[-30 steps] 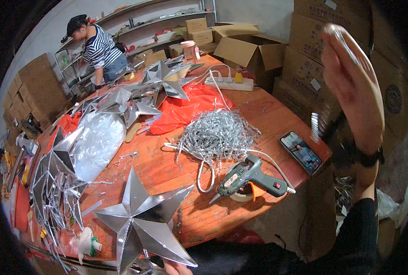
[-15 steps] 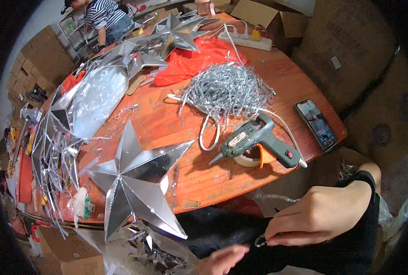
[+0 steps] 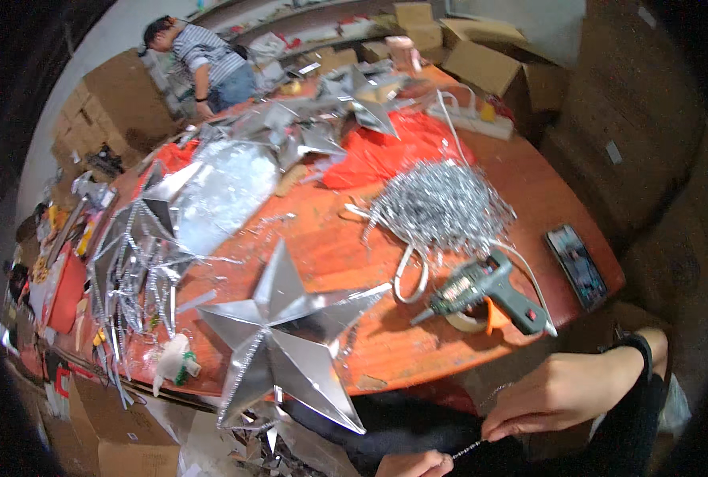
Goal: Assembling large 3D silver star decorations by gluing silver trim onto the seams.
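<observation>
My right hand (image 3: 565,391) is low at the right, below the table edge, pinching a thin silver tinsel strand (image 3: 469,450) between thumb and fingers. My left hand (image 3: 414,463) shows only partly at the bottom edge and grips the other end of that strand. A big silver foil star (image 3: 290,338) lies on the near edge of the reddish wooden table (image 3: 346,246), left of my hands. A green glue gun (image 3: 481,290) rests on a tape roll just above my right hand. A heap of silver tinsel (image 3: 441,207) lies behind it.
A phone (image 3: 578,265) lies at the table's right edge. More silver stars (image 3: 322,131), red cloth (image 3: 394,151), clear plastic (image 3: 223,195) and a white power strip (image 3: 469,121) cover the far side. Cardboard boxes (image 3: 489,63) stand behind. A person in a striped shirt (image 3: 203,60) bends at the back left.
My right hand came down from high at the right to below the table edge a second ago, and now holds the strand with my left hand. The view has tilted slightly.
</observation>
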`<action>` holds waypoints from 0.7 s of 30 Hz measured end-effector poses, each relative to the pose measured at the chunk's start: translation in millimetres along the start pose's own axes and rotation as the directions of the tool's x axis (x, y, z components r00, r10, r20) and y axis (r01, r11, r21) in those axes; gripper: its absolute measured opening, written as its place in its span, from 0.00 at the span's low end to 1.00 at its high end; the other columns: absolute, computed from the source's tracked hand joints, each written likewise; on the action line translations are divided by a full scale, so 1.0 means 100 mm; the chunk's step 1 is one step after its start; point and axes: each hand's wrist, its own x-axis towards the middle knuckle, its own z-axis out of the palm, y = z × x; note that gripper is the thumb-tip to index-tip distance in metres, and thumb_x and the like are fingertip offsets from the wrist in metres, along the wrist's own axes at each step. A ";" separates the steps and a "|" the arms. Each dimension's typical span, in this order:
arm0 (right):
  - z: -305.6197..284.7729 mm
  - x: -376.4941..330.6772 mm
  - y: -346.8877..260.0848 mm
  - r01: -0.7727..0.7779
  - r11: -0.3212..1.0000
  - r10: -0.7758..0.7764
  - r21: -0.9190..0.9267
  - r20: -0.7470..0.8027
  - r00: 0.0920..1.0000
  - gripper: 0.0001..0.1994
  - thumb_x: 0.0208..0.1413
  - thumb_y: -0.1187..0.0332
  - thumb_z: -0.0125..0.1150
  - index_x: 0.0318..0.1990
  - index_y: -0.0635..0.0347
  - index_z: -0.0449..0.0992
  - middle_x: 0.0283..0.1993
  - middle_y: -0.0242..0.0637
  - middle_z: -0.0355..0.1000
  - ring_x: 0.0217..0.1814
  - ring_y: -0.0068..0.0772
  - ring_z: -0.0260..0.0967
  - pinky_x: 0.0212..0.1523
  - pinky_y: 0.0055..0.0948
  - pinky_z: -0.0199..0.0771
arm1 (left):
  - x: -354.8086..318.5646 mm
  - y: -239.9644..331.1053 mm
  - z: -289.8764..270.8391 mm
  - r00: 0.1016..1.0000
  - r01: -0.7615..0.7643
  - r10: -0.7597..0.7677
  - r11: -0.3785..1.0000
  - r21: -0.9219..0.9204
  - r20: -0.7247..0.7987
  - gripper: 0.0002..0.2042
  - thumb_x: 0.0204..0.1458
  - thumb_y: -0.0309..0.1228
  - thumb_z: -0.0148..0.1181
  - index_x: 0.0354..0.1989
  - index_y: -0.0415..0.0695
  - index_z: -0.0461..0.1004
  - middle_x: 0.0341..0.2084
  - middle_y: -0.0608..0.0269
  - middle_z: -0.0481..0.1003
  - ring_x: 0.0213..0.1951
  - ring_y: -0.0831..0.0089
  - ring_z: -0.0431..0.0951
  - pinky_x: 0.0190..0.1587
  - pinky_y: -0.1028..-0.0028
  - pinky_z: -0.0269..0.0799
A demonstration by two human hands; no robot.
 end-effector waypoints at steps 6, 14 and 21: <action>-0.10 -0.01 -0.09 -0.076 0.996 0.079 -0.047 0.084 0.993 0.11 0.56 0.67 0.51 0.44 0.60 0.72 0.39 0.37 0.72 0.38 0.33 0.71 0.37 0.27 0.70 | -0.21 0.06 -0.26 0.980 -0.089 0.097 0.995 0.055 -0.173 0.04 0.50 0.21 0.52 0.24 0.37 0.69 0.15 0.56 0.68 0.15 0.63 0.66 0.19 0.69 0.60; -0.18 -0.12 -0.14 -0.104 0.993 0.102 -0.051 -0.039 0.994 0.11 0.53 0.68 0.54 0.44 0.59 0.73 0.33 0.36 0.72 0.31 0.32 0.71 0.31 0.27 0.70 | -0.63 0.03 -0.54 0.958 0.059 -0.086 0.993 -0.105 -0.274 0.06 0.47 0.20 0.50 0.20 0.33 0.70 0.16 0.53 0.69 0.17 0.71 0.64 0.21 0.74 0.57; -0.28 -0.17 -0.12 -0.118 0.993 0.119 -0.008 0.070 0.990 0.14 0.54 0.74 0.49 0.48 0.63 0.67 0.39 0.41 0.69 0.40 0.40 0.69 0.41 0.33 0.70 | -1.09 -0.22 -0.55 0.816 0.255 -0.171 0.964 0.079 -0.553 0.09 0.49 0.20 0.53 0.39 0.35 0.71 0.25 0.54 0.71 0.23 0.70 0.68 0.27 0.74 0.62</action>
